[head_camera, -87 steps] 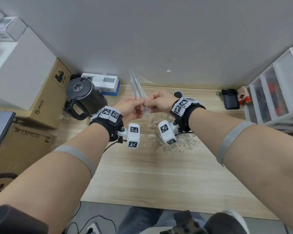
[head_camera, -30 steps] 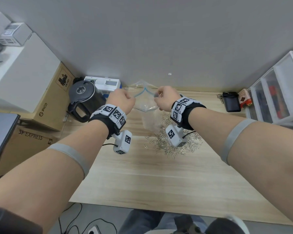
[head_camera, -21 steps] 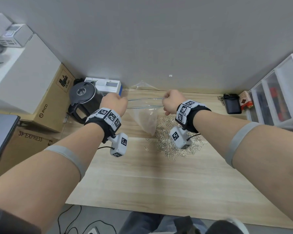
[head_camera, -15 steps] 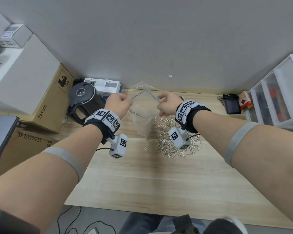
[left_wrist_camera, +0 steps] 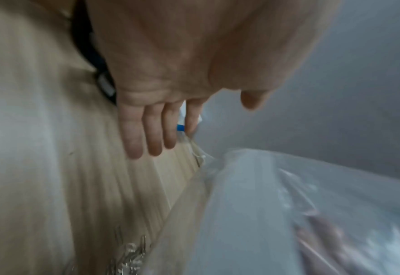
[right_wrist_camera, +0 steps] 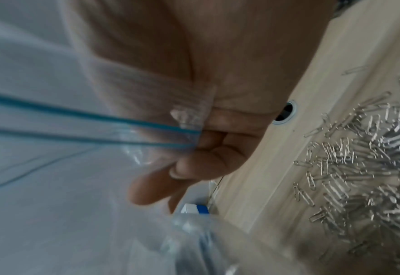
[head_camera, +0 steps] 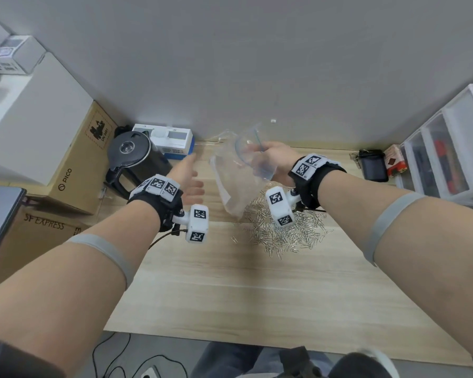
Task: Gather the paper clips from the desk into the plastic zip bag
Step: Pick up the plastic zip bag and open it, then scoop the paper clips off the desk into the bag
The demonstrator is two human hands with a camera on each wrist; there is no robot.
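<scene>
A clear plastic zip bag with a blue zip strip hangs above the wooden desk, its mouth gaping. My right hand pinches the bag's rim near the zip, fingers curled round the plastic. My left hand is off the bag, just to its left, fingers straight and spread, holding nothing. The bag fills the lower right of the left wrist view. A heap of silver paper clips lies on the desk under my right wrist, and the paper clips show beside my right hand too.
A black kettle and a white-blue box stand at the back left, by cardboard boxes. A black pouch and white plastic drawers sit at the right. A cable hole is in the desk.
My left hand has let go of the bag's rim and opened, drawing slightly left. The right hand now holds the bag alone, and it hangs tilted from that side.
</scene>
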